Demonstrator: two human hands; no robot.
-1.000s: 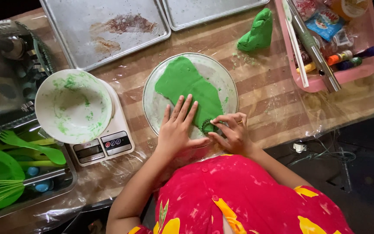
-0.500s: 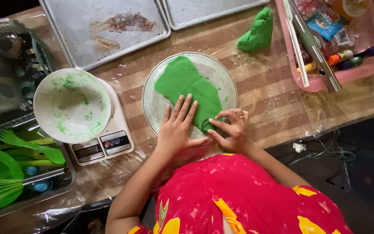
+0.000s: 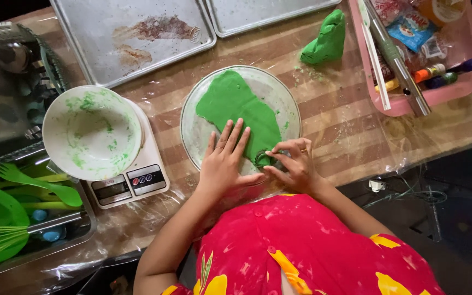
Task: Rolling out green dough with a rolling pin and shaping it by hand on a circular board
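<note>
A flattened sheet of green dough (image 3: 236,106) lies on a round glass plate (image 3: 198,131) in the middle of the table. My left hand (image 3: 226,159) rests flat on the near edge of the dough, fingers spread. My right hand (image 3: 293,164) pinches the near right corner of the dough, where a small dark piece (image 3: 261,159) sits at the fold. A second lump of green dough (image 3: 326,41) sits on the table beyond the plate, to the right.
A white bowl smeared with green (image 3: 91,131) stands on a white kitchen scale (image 3: 129,183) at left. Two metal baking trays (image 3: 132,38) lie at the far side. A pink tray (image 3: 432,93) with tubes and packets is at right. Green utensils (image 3: 23,180) fill a tray at the near left.
My right hand's fingers have worked slightly at the dough's near corner. My left hand and the plate have stayed in place.
</note>
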